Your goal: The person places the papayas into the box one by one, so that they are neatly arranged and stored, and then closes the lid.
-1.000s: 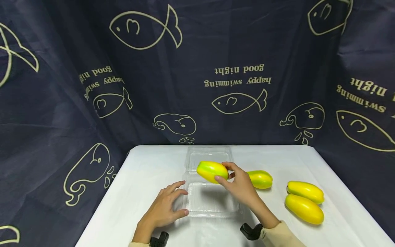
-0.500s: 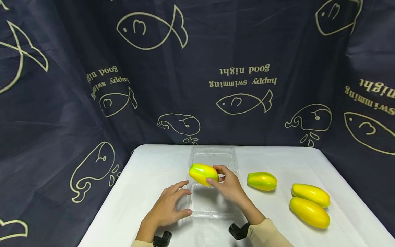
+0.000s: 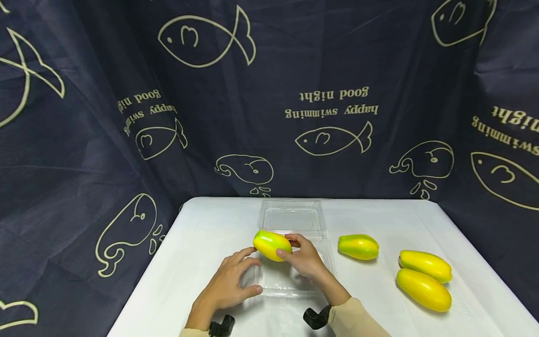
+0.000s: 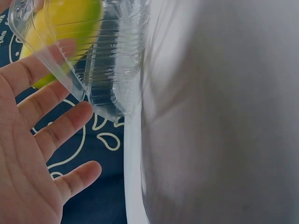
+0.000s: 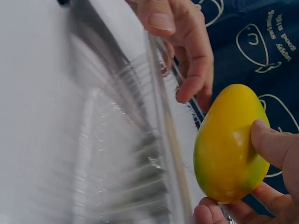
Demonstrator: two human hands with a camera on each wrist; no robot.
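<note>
Above the left side of the clear container (image 3: 290, 286), we see the right hand (image 3: 309, 260) gripping a yellow-green fruit (image 3: 269, 244), the left hand (image 3: 229, 283) spread alongside: seemingly a placing step, calling for gentle lowering.

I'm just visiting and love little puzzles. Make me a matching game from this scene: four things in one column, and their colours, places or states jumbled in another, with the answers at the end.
Things:
1. Curtain
2. Plastic box
3. Raised fruit
4. Pair of fruits

Descriptions:
A. See-through, lying open
B. Resting on the right side of the white table
C. Dark blue with pale fish drawings
D. Yellow and green, in the person's right grip

Right pairs: 1-C, 2-A, 3-D, 4-B
</note>
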